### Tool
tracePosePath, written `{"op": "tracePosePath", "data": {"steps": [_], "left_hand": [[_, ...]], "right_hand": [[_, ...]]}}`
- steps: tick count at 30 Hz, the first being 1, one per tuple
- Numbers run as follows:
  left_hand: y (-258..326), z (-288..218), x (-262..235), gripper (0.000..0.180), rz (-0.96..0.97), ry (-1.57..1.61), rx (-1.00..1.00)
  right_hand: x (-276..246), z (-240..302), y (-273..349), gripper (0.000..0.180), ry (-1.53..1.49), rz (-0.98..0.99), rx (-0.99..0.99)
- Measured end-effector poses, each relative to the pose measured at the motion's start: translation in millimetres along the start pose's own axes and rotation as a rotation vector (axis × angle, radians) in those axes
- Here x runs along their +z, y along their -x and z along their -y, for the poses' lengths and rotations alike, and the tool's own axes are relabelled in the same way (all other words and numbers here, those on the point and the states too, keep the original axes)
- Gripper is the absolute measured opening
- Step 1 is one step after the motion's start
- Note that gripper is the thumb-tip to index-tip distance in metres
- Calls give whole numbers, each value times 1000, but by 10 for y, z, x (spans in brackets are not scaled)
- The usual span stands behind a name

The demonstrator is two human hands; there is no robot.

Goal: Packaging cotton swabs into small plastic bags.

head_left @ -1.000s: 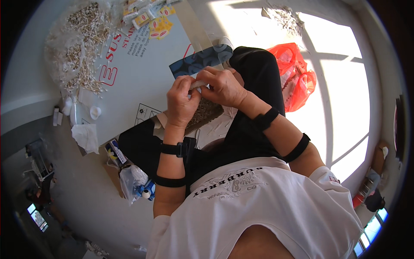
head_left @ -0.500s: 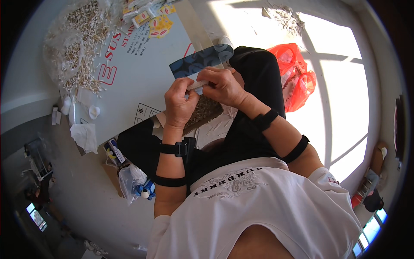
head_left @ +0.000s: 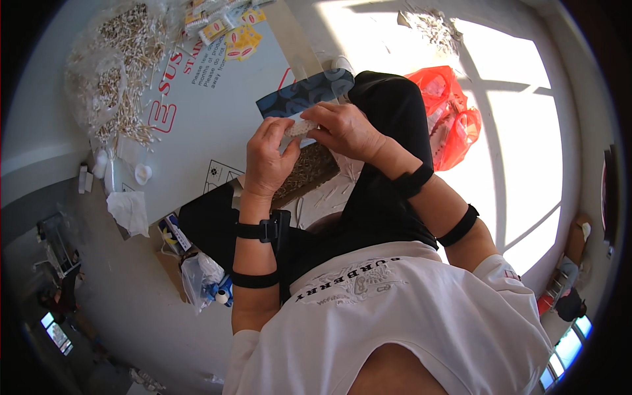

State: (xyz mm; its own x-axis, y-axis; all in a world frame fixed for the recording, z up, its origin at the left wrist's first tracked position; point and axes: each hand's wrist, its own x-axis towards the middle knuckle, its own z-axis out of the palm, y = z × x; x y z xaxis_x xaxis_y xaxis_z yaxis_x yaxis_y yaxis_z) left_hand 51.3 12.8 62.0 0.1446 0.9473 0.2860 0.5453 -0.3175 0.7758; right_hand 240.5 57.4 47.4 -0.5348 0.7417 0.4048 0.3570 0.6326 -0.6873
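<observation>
My left hand (head_left: 266,158) and my right hand (head_left: 342,128) meet above my lap, both pinching a small clear packet of cotton swabs (head_left: 297,128) between their fingertips. Under the hands lies a brownish pile of loose swabs (head_left: 309,170) on a sheet on my lap. A blue patterned bag (head_left: 303,95) lies just beyond the hands on a flattened white cardboard sheet (head_left: 197,105). Black bands wrap both wrists and forearms.
A big heap of loose cotton swabs (head_left: 118,66) covers the cardboard's far left. Yellow packets (head_left: 230,33) lie at the top. A red plastic bag (head_left: 447,112) sits on the sunlit floor to the right. A crumpled tissue (head_left: 128,209) and plastic bags (head_left: 204,280) lie lower left.
Both hands stayed together on the packet, shifting slightly; the fingers have worked along its edge. Nothing else has moved.
</observation>
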Motion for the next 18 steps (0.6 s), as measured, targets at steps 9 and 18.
{"op": "tracePosePath", "data": {"steps": [9, 18], "left_hand": [[-82, 210, 46, 23, 87, 114, -367], [-424, 464, 332, 48, -128, -370, -49]], "right_hand": [[164, -61, -45, 33, -119, 19, 201], [102, -36, 44, 40, 138, 130, 771]]}}
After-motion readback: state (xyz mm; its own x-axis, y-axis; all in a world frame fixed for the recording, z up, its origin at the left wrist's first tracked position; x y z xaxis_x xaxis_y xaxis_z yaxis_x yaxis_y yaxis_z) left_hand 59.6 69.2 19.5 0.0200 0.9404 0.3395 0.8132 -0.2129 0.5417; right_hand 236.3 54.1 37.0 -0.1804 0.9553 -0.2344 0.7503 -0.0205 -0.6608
